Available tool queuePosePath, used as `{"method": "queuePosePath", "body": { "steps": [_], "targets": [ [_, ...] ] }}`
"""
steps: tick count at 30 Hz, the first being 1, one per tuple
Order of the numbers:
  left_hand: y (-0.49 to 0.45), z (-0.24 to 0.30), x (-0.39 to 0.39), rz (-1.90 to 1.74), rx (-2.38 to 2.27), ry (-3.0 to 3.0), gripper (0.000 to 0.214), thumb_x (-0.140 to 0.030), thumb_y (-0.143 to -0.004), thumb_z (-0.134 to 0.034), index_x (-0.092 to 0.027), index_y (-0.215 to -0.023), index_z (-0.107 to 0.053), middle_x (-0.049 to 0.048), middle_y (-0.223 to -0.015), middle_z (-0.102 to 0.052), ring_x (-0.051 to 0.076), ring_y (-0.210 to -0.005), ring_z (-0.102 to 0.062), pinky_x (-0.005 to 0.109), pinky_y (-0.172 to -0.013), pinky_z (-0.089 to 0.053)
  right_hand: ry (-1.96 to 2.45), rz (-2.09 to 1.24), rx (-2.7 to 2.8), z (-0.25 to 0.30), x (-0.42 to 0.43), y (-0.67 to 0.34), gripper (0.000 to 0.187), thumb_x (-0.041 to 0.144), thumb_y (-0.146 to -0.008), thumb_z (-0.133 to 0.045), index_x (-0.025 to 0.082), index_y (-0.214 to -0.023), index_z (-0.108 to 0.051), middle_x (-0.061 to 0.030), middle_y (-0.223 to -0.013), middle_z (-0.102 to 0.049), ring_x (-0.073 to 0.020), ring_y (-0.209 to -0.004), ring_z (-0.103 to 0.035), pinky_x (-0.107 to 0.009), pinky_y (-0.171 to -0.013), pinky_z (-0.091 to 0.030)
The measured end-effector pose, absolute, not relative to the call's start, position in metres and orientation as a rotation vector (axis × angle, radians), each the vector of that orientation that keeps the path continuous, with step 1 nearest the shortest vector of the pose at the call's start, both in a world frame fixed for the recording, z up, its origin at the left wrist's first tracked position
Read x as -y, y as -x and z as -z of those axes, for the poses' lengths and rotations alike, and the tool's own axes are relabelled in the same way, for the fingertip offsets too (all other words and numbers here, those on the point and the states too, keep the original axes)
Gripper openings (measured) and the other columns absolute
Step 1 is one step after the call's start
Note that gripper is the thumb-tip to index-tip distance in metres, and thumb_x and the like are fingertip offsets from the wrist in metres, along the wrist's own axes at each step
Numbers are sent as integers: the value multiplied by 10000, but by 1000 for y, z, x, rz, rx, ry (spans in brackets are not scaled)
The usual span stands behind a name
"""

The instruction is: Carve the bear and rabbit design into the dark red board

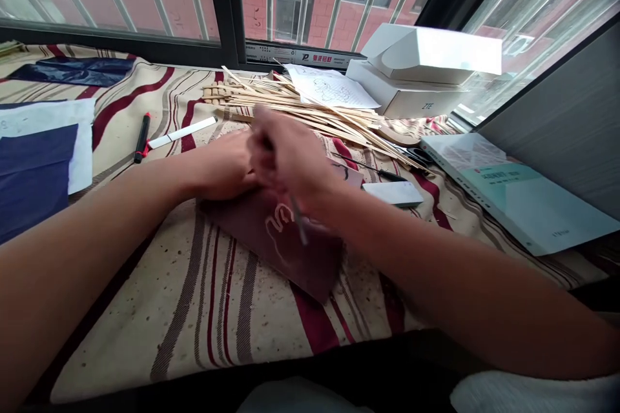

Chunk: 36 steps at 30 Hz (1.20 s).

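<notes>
Head view: your left hand (223,168) lies flat and released on the upper left of the dark sheet (300,264), holding nothing; your right hand (290,161), blurred, pinches a thin stylus (298,219) above the sheet, its tip angled down toward the surface. The sheet lies on a striped cloth (217,335), its long axis apparently running from far left to near right, though your hands hide part of it. Pale outline (276,232) marks the near half; any marks under your hands cannot be seen, so how much is drawn cannot be told. Beyond the sheet lie bamboo strips (300,110), with a line drawing (329,88) on paper and a ZTE box (411,93) past them. To the right of the sheet are a white card (392,193), scissors (416,155) and a book (513,193); to its left, a marker (142,137), a white strip (181,133) and blue sheets (33,174)
</notes>
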<state>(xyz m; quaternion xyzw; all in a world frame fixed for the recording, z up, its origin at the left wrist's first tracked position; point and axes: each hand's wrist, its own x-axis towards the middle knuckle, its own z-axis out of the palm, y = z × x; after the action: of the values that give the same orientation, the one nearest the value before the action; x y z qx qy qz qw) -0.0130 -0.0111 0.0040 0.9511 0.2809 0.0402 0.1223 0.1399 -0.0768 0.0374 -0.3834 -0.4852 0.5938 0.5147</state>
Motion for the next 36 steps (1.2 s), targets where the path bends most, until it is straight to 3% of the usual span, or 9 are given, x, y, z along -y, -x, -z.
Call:
{"method": "queuePosePath", "body": {
  "steps": [4,6,8,10,14,19,23,30,36],
  "targets": [
    [6,-20,40,186,-591,-2776,1261,-957,-848,-682,-247,-1813,-289,131,-1901,-154,438,-1751,-176,569,-1427,-206,780,-1267,908,-75,60,-193,538,322,-1242,-323,251,-712,-380,102,-532,-210,-104,-437,-115,-294,-444,-106],
    [6,-21,41,239,-546,-2802,1167,-925,-914,-647,-309,-1823,-252,66,-1911,-85,392,-1776,-75,546,-1449,-107,681,-1155,910,-81,52,-214,488,313,-1217,-374,250,-733,-396,105,-558,-195,-91,-450,-111,-281,-448,-99],
    [9,-20,37,53,-760,-2866,917,-814,-1091,-422,-255,-1808,-302,67,-1909,-105,360,-1775,-96,542,-1449,-66,693,-1113,920,-81,46,-225,459,300,-1187,-411,251,-731,-397,99,-578,-185,-86,-452,-118,-270,-452,-108],
    [11,-19,35,-146,-1026,-2815,918,-766,-1139,-260,-129,-1800,-278,158,-1897,-141,378,-1759,-150,587,-1436,-115,757,-1130,976,-78,44,-228,460,323,-1171,-465,254,-721,-403,90,-583,-197,-91,-444,-132,-267,-445,-134],
    [9,-18,40,158,-573,-2815,1086,-953,-965,-501,-293,-1807,-315,51,-1905,-149,367,-1773,-131,510,-1451,-155,799,-1159,1095,-80,52,-221,493,407,-1169,-525,249,-712,-430,83,-576,-243,-96,-436,-160,-260,-424,-170],
    [15,-18,23,-223,-1033,-2868,818,-682,-1179,-194,-146,-1778,-345,122,-1878,-258,330,-1742,-236,535,-1438,-165,711,-1208,1080,-79,78,-206,477,369,-1152,-539,232,-705,-445,86,-565,-238,-88,-446,-200,-231,-423,-212],
    [9,-8,22,-104,-880,-2916,711,-612,-1156,-405,-203,-1736,-456,107,-1834,-380,333,-1688,-372,508,-1420,-264,767,-1314,1124,-61,96,-193,488,441,-1114,-598,239,-690,-467,80,-516,-297,-95,-411,-232,-243,-404,-241],
    [1,20,26,-215,-900,-2884,752,-703,-1151,-307,-256,-1737,-455,99,-1853,-338,358,-1678,-380,497,-1392,-311,748,-1143,1314,-43,99,-200,507,620,-1084,-636,264,-726,-591,-2,-692,-554,-184,-640,-551,-333,-624,-553],
    [1,3,26,15,-929,-2801,755,-668,-1163,-289,-232,-1770,-395,98,-1890,-221,358,-1736,-268,527,-1431,-215,956,-590,1631,-66,125,-199,596,780,-961,-720,270,-692,-571,-3,-659,-462,-148,-529,-388,-324,-445,-282]
  ]
}}
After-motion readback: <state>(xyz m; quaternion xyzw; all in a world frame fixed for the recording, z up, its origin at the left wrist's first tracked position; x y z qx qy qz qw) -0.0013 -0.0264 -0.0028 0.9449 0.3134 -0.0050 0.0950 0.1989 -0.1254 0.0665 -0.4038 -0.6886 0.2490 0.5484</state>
